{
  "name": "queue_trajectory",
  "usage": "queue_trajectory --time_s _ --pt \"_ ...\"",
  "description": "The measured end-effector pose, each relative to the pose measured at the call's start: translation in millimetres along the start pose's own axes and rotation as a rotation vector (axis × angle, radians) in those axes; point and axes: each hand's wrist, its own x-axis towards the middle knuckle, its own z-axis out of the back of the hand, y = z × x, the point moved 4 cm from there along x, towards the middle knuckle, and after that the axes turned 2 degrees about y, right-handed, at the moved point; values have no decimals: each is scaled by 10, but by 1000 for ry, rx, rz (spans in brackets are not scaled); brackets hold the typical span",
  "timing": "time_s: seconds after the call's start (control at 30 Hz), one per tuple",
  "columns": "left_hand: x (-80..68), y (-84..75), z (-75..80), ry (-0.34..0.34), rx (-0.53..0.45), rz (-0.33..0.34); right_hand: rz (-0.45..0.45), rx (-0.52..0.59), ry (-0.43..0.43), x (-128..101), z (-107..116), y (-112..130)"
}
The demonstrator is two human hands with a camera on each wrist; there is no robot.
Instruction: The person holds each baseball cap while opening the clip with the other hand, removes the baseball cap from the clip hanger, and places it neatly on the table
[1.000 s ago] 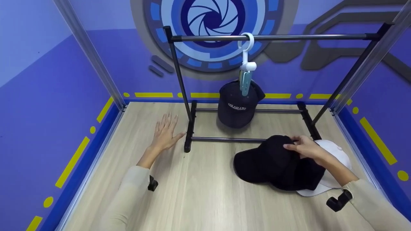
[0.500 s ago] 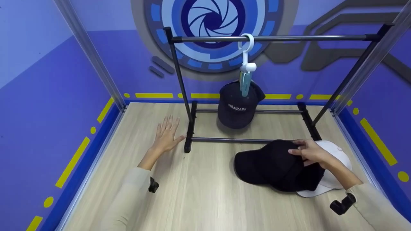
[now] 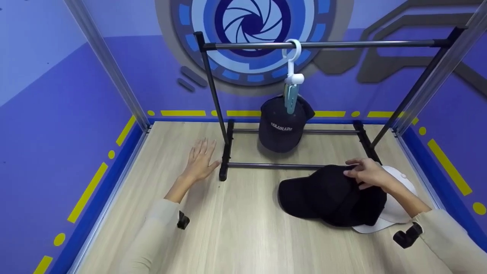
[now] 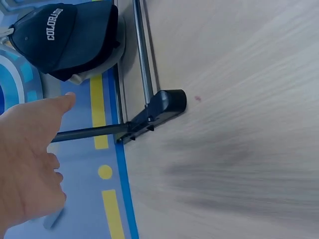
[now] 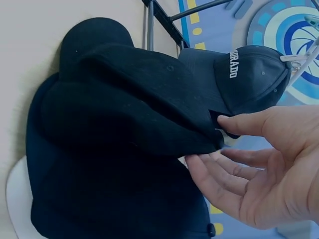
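The right hand (image 3: 368, 174) pinches the black cap's (image 3: 329, 196) back edge, ready to lift it toward the rack (image 3: 323, 44), while the left hand (image 3: 199, 161) rests released on the counter (image 3: 236, 228).

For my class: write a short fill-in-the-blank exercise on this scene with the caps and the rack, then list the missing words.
1. The cap hanging from the clip reads ____.
2. The right hand touches a ____ cap lying on the floor.
3. Under the black cap lies a ____ cap.
4. The left hand lies open beside the rack's ____.

Missing words: COLORADO; black; white; foot
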Motion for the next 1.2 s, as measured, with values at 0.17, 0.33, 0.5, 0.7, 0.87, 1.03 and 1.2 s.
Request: queue_trajectory --time_s 0.17,0.33,0.5,0.7,0.87,1.03,1.2 --pt "34 -231 63 29 2 -56 63 -119 -59 71 62 76" --pt "208 -491 134 58 55 -131 141 -217 -167 223 154 142" --pt "479 -721 194 48 144 -205 166 -275 -224 408 243 211" --pt "846 -1056 282 -6 208 -315 158 -282 -228 636 229 386" --pt "1248 -1296 444 -14 166 -324 242 -260 -258 925 202 641" --pt "1733 -1516 551 -19 -125 -295 340 -226 -392 1165 235 920" --pt "1976 -1632 506 -34 -513 -239 469 -129 -546 1360 204 1168"
